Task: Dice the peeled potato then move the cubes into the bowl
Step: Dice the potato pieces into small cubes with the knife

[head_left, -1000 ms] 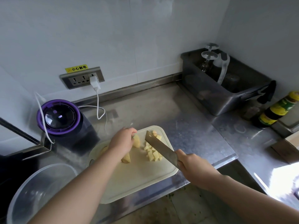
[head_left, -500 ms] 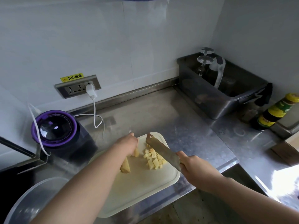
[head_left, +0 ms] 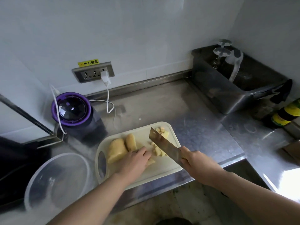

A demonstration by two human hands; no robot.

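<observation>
Left hand [head_left: 134,161] is shifting back off 2 large potato pieces [head_left: 116,151], now beyond its fingers, and curling onto a small strip [head_left: 151,161]. Right hand [head_left: 196,164] is gripping the knife [head_left: 164,145], blade raised over cubes [head_left: 158,151] just right of those fingers. Dicing is continuing; bowl [head_left: 48,184] is holding nothing.

Here's a small yellow rectangular sticker [head_left: 88,63] reading "小心触电", just above the grey wall socket panel [head_left: 93,73]. The yellow label [head_left: 281,119] on the dark round bottle [head_left: 286,113] is unreadable.
</observation>
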